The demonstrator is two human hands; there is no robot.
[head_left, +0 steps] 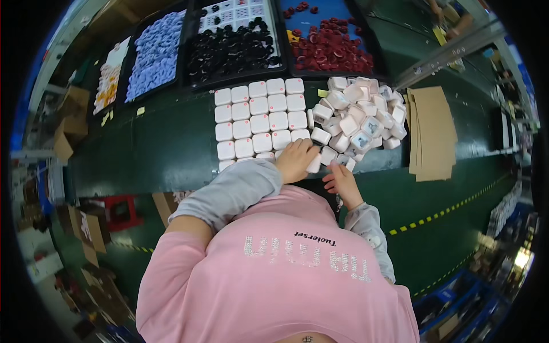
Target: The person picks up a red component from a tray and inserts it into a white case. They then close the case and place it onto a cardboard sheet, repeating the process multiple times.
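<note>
Small white square cases with rounded corners stand in neat rows (260, 123) on the dark green table, many with a red dot in one corner. My left hand (296, 160) is at the near right corner of these rows, its fingers closed over a white case (313, 164) at the table's front edge. Part of the front row is hidden under this hand and its grey sleeve. Just right of it, my right hand (343, 184) is at the near edge of a loose heap of similar cases (357, 114). Its fingers are apart, and I see nothing held in them.
Black trays along the far side hold blue pieces (154, 54), black ring-like pieces (231, 51) and dark red pieces (334, 48). Flat brown cardboard sheets (433, 134) lie right of the heap. A metal bar (449, 54) slants across the far right. Another person's hand (457, 26) shows beyond.
</note>
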